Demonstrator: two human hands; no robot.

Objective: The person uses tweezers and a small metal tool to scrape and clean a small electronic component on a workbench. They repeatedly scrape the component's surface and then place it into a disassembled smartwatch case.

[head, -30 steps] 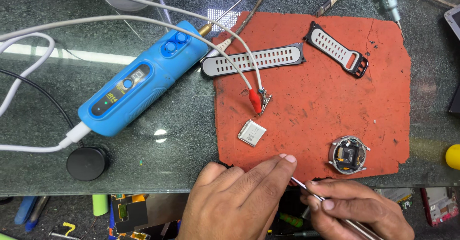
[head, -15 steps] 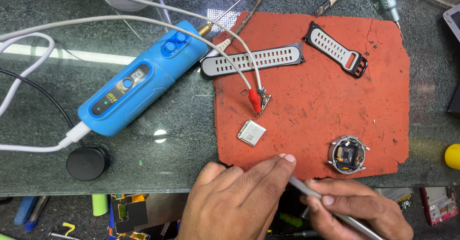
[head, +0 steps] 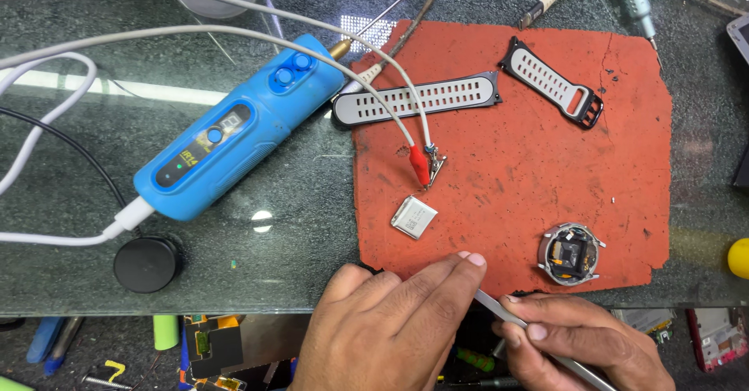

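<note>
The left hand (head: 390, 325) is laid flat and palm-down at the near edge of the counter (head: 234, 227), its fingers (head: 437, 278) stretched together and nothing gripped beneath them, the tips resting on the lower border of the red mat (head: 546, 165). Just beside it, the right hand (head: 581, 340) is curled low, fingers pinched shut around a slim metal tool (head: 499, 307), probably tweezers, though its far end is cut off by the frame edge. The shiny tip is angled up toward the left fingertips.

On the mat, rough and pitted like worn rubber, a round watch body (head: 571, 253) is seen opened, dark parts exposed inside a metal ring, just above the right hand. A small silvery flat battery cell (head: 413, 217) lies near the left fingertips. A red clip (head: 421, 165) on a grey lead is set above it. Two perforated grey-and-black straps (head: 417, 98) (head: 552, 83) are spread along the mat's top. To the left, on the dark glassy counter, a chunky blue plastic handheld tool (head: 234, 137) is laid diagonally, with a black disc (head: 146, 264) below it.
</note>
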